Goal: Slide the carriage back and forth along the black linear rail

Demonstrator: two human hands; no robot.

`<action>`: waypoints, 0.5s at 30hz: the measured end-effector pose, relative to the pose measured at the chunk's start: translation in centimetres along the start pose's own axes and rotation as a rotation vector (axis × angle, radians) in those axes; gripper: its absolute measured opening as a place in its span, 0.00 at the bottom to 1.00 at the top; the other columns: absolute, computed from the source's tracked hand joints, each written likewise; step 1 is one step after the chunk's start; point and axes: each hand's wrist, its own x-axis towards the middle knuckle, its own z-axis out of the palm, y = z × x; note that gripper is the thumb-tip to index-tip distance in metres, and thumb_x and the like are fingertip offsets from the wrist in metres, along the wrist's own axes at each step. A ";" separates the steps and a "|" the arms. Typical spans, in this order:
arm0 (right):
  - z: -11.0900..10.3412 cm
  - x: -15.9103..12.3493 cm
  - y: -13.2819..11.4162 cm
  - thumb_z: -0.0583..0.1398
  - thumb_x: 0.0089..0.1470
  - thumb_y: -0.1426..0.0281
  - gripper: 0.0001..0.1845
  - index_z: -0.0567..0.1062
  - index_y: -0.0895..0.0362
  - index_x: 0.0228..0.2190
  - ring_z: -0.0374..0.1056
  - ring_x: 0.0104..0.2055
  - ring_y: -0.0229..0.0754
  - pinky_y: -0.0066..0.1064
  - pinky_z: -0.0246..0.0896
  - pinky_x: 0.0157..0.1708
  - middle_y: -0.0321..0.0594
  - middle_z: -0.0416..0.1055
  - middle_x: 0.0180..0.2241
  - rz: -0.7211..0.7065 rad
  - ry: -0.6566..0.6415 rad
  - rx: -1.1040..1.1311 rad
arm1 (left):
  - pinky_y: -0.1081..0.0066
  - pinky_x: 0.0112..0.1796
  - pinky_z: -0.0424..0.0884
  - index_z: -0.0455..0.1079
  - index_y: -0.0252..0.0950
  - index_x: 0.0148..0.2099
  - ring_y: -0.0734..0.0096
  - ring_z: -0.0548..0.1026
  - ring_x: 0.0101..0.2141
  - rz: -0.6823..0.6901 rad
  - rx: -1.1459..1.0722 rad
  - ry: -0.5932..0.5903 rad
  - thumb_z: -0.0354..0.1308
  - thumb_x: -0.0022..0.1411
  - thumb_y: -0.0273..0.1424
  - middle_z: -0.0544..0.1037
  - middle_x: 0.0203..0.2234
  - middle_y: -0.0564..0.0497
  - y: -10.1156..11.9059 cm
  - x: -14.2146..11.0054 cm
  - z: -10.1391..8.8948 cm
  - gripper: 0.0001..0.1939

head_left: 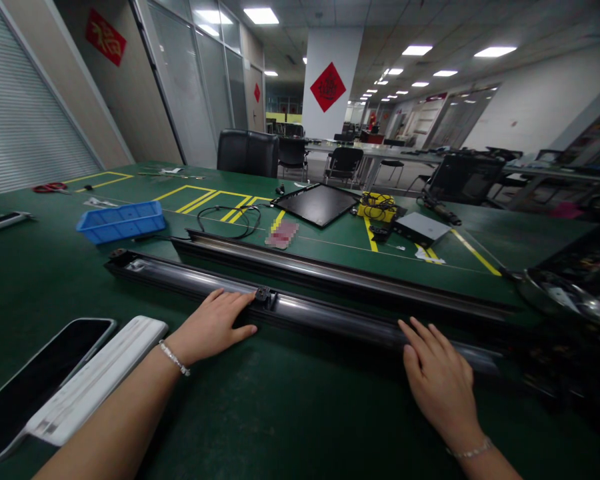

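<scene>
A long dark metal rail (190, 281) lies across the green table (290, 407) in front of me, with a small black bracket (265, 295) at its middle. My left hand (214, 325) rests flat on the rail just left of that bracket, fingers stretched out. My right hand (441, 380) lies on the rail further right, fingers spread and touching its near edge. Neither hand holds anything. A second long rail (340, 275) lies parallel just behind the first.
A white bar (97, 377) and a dark panel (27, 383) lie at the near left. A blue tray (121, 221) stands at the back left. Behind the rails are a black cable (230, 220), a black flat panel (317, 203), a yellow box (377, 207) and office chairs (248, 153).
</scene>
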 end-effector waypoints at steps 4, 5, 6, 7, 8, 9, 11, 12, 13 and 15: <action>0.0 0.0 0.0 0.43 0.58 0.64 0.25 0.66 0.49 0.53 0.53 0.60 0.48 0.47 0.55 0.50 0.40 0.63 0.56 0.000 -0.001 0.000 | 0.58 0.55 0.52 0.60 0.39 0.58 0.59 0.66 0.52 0.002 0.019 -0.012 0.52 0.57 0.47 0.71 0.51 0.44 0.1 0.0 0.0 0.30; 0.0 0.0 0.0 0.43 0.58 0.64 0.25 0.66 0.50 0.53 0.53 0.60 0.48 0.47 0.55 0.50 0.39 0.63 0.56 0.002 -0.003 -0.005 | 0.58 0.56 0.52 0.60 0.38 0.58 0.59 0.66 0.52 0.001 0.023 -0.016 0.52 0.57 0.47 0.71 0.51 0.44 0.1 0.0 -0.1 0.30; 0.0 0.0 0.0 0.42 0.58 0.64 0.25 0.66 0.50 0.53 0.53 0.60 0.48 0.47 0.55 0.50 0.39 0.63 0.56 0.003 -0.004 -0.011 | 0.58 0.56 0.52 0.60 0.38 0.58 0.59 0.66 0.52 0.001 0.026 -0.018 0.51 0.57 0.47 0.71 0.51 0.44 0.2 0.0 -0.1 0.30; 0.0 0.0 0.0 0.42 0.58 0.64 0.25 0.67 0.50 0.53 0.53 0.60 0.47 0.46 0.55 0.50 0.39 0.63 0.56 0.003 -0.004 -0.016 | 0.57 0.56 0.52 0.60 0.38 0.58 0.59 0.66 0.52 0.001 0.026 -0.019 0.51 0.57 0.47 0.71 0.51 0.44 0.2 0.0 -0.1 0.30; 0.0 0.0 0.0 0.42 0.58 0.64 0.25 0.67 0.50 0.52 0.53 0.59 0.47 0.45 0.55 0.50 0.39 0.63 0.56 0.001 -0.002 -0.020 | 0.57 0.55 0.52 0.60 0.39 0.58 0.59 0.67 0.51 0.001 0.025 -0.017 0.52 0.57 0.47 0.71 0.51 0.45 0.2 0.0 -0.1 0.30; 0.0 0.0 0.0 0.42 0.58 0.64 0.25 0.67 0.50 0.52 0.54 0.59 0.47 0.45 0.55 0.50 0.38 0.63 0.56 -0.001 0.002 -0.022 | 0.57 0.55 0.52 0.60 0.40 0.57 0.59 0.67 0.51 0.001 0.022 -0.014 0.52 0.56 0.48 0.71 0.51 0.45 0.3 0.0 0.0 0.30; 0.0 0.0 0.0 0.42 0.58 0.64 0.25 0.67 0.50 0.52 0.54 0.59 0.47 0.44 0.55 0.49 0.38 0.63 0.56 -0.002 0.008 -0.021 | 0.56 0.56 0.51 0.60 0.41 0.58 0.59 0.67 0.51 -0.001 0.019 -0.007 0.52 0.56 0.48 0.71 0.50 0.46 0.3 0.0 0.0 0.30; 0.0 0.0 0.0 0.42 0.58 0.64 0.25 0.67 0.51 0.52 0.54 0.59 0.47 0.45 0.55 0.49 0.38 0.63 0.56 -0.001 0.009 -0.020 | 0.56 0.56 0.51 0.60 0.41 0.58 0.59 0.67 0.51 -0.002 0.019 -0.004 0.52 0.56 0.48 0.71 0.50 0.46 0.3 0.0 0.1 0.30; 0.0 0.0 0.0 0.42 0.58 0.64 0.25 0.67 0.51 0.52 0.54 0.59 0.47 0.45 0.56 0.49 0.39 0.63 0.56 0.001 0.007 -0.018 | 0.56 0.56 0.51 0.60 0.41 0.58 0.59 0.67 0.51 -0.004 0.019 -0.002 0.52 0.56 0.48 0.71 0.50 0.46 0.3 0.0 0.2 0.30; 0.0 0.0 0.0 0.42 0.58 0.64 0.25 0.67 0.51 0.53 0.54 0.59 0.47 0.45 0.56 0.49 0.39 0.63 0.55 0.006 0.005 -0.014 | 0.56 0.56 0.51 0.59 0.41 0.58 0.58 0.67 0.51 -0.004 0.019 0.002 0.52 0.55 0.48 0.71 0.50 0.46 0.2 0.0 0.3 0.31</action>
